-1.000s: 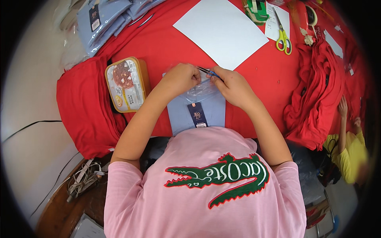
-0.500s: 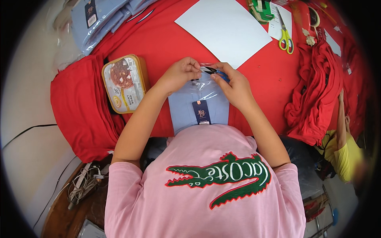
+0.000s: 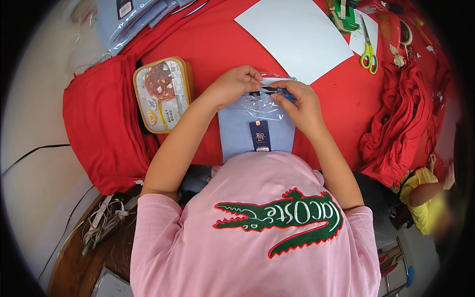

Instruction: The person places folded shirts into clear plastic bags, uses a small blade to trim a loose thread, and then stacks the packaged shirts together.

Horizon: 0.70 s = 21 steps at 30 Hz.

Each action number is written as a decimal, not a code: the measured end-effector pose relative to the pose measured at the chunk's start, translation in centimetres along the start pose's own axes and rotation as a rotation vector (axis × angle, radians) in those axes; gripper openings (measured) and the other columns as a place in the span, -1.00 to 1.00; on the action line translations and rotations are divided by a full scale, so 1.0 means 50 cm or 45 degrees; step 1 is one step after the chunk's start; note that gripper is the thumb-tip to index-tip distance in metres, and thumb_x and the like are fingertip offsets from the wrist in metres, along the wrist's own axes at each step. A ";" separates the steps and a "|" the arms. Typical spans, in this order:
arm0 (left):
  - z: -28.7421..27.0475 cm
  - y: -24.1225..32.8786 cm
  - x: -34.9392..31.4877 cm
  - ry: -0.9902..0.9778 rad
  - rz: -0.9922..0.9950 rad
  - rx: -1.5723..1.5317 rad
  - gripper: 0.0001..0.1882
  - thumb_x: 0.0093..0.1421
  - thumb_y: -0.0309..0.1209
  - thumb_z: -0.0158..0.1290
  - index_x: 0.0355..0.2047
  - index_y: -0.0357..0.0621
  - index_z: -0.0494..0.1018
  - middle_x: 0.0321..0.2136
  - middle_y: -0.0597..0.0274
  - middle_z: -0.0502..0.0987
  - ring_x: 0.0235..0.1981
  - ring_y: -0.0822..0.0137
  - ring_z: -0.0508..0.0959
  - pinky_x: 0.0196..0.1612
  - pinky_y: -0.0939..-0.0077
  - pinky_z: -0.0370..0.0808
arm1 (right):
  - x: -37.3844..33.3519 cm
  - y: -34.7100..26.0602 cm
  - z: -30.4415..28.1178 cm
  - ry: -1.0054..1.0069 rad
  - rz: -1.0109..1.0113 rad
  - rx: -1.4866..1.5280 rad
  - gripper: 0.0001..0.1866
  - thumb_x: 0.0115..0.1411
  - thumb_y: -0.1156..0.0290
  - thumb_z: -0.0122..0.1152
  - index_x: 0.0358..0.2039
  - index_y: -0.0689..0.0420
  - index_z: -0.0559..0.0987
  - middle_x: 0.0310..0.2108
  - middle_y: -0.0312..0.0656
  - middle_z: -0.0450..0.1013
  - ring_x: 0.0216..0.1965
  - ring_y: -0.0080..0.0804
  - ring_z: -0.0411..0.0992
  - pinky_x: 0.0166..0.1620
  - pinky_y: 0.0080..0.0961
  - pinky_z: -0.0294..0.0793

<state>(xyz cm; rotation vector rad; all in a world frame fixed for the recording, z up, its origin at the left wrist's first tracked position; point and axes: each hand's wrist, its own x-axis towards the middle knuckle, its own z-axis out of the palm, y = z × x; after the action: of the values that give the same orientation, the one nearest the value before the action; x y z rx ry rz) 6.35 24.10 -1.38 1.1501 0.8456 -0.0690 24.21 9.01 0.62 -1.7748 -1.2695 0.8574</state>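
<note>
A folded light blue shirt [image 3: 233, 129] lies in front of me on the red cloth, with a dark blue hang tag [image 3: 260, 136] on its front. Clear plastic film [image 3: 272, 111] covers its collar end. My left hand [image 3: 241, 84] is closed in a pinch near the collar; film shows by its fingertips, but what they grip is too small to make out. In my right hand [image 3: 303, 105] are blue-handled thread snips [image 3: 283, 92]. Their dark blades point left, close to the left fingertips, over the collar.
Left of me are a lidded tub [image 3: 161, 96] and piled red garments [image 3: 101, 123]. Beyond lie bagged blue shirts [image 3: 143, 22], white paper [image 3: 297, 42], a green tape dispenser [image 3: 344, 17] and yellow scissors [image 3: 368, 58]. At right are bunched red garments [image 3: 393, 131] and a person in yellow [image 3: 418, 185].
The snips have turned to point more directly left, across the collar. My left fingers stay near the blades. The whole view has shifted slightly, and the person in yellow has moved an arm.
</note>
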 end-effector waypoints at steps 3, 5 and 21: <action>0.001 0.000 -0.001 0.013 -0.018 0.010 -0.73 0.29 -0.51 0.19 -0.03 -0.25 0.48 -0.14 0.17 0.62 -0.06 0.41 0.58 0.06 0.57 0.48 | 0.004 -0.010 -0.009 -0.085 0.082 -0.014 -0.76 0.15 0.44 0.45 -0.14 0.14 0.72 -0.28 -0.12 0.64 -0.30 -0.28 0.58 -0.19 -0.42 0.55; 0.002 0.009 -0.003 0.019 -0.029 0.027 -0.72 0.29 -0.50 0.19 -0.02 -0.26 0.48 -0.14 0.16 0.62 -0.06 0.41 0.59 0.06 0.57 0.48 | 0.006 -0.013 -0.009 -0.085 0.067 -0.036 -0.76 0.15 0.44 0.45 -0.15 0.14 0.72 -0.28 -0.11 0.64 -0.30 -0.27 0.58 -0.20 -0.43 0.56; -0.002 0.008 0.002 0.018 -0.017 0.068 -0.72 0.28 -0.50 0.20 -0.01 -0.26 0.51 -0.16 0.19 0.64 -0.08 0.42 0.59 0.02 0.60 0.48 | 0.005 0.017 0.010 -0.004 0.018 0.150 -0.78 0.12 0.44 0.47 -0.19 0.13 0.75 -0.33 -0.06 0.66 -0.37 -0.27 0.58 -0.25 -0.44 0.53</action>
<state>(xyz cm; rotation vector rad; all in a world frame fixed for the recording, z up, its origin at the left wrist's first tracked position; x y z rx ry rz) 6.56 24.38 -1.17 1.1966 0.8687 -0.0950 24.22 9.15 -0.37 -1.6918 -1.1846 0.9244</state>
